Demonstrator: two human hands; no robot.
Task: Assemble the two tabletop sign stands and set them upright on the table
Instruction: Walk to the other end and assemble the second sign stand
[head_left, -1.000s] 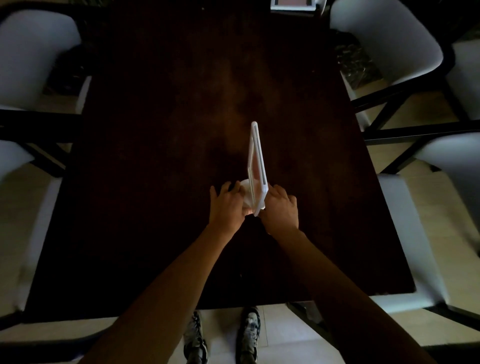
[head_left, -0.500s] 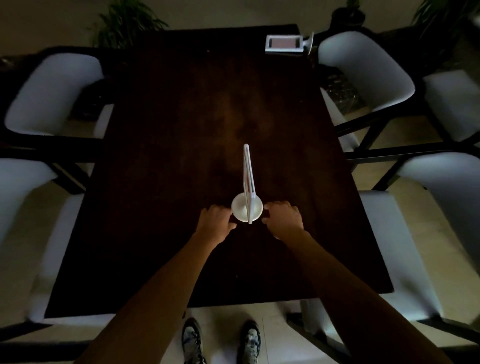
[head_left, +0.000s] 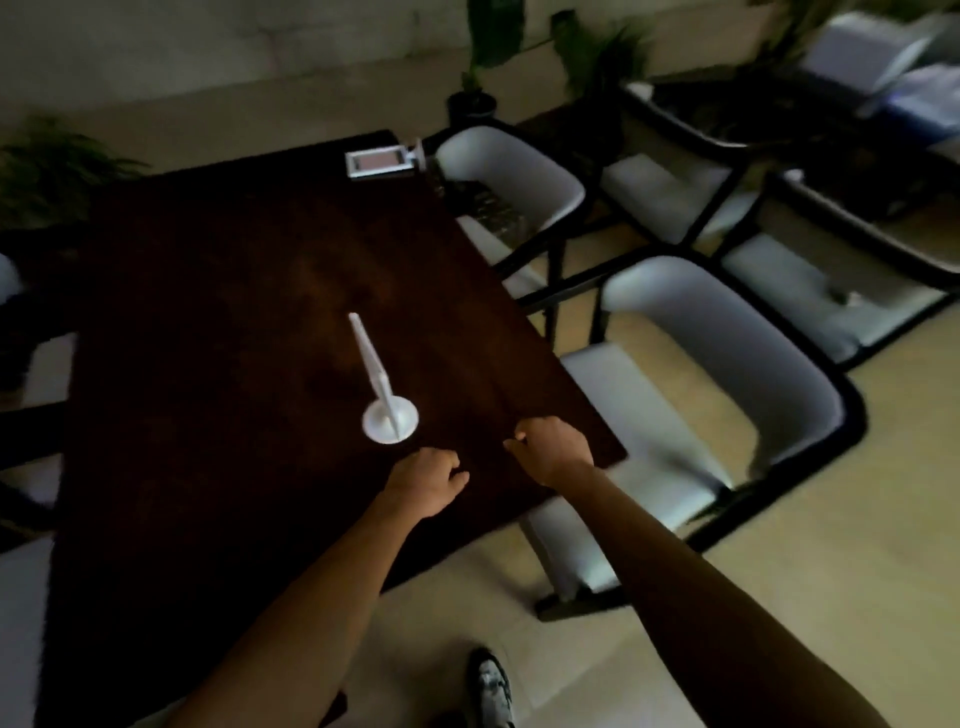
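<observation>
Assembled sign stand (head_left: 383, 395): stands upright on the dark tabletop (head_left: 218, 322) a little left of the frame's centre, white, seen edge-on, its flat panel rising from a round base.
Second sign stand (head_left: 382, 163): lies flat at the tabletop's far edge, upper middle of the frame, its base sticking out to the right; well apart from the first.
Left hand (head_left: 423, 483): just below the upright stand's base, not touching it, back of the hand up.
Left grip: fingers curled loosely inward, holding nothing.
Right hand (head_left: 556, 447): right of centre, near the tabletop's right edge, apart from the stand.
Right grip: fingers curled in toward the palm, nothing in them.
Forearms: both run bare from the lower edge of the frame up to the hands.
Chairs (head_left: 727, 364): pale seats with dark frames along the right of the tabletop, more in the upper right.
Shoe (head_left: 491, 686): on the light floor at the bottom, between the forearms.
Plants (head_left: 498, 47): against the wall at the top; blurred.
</observation>
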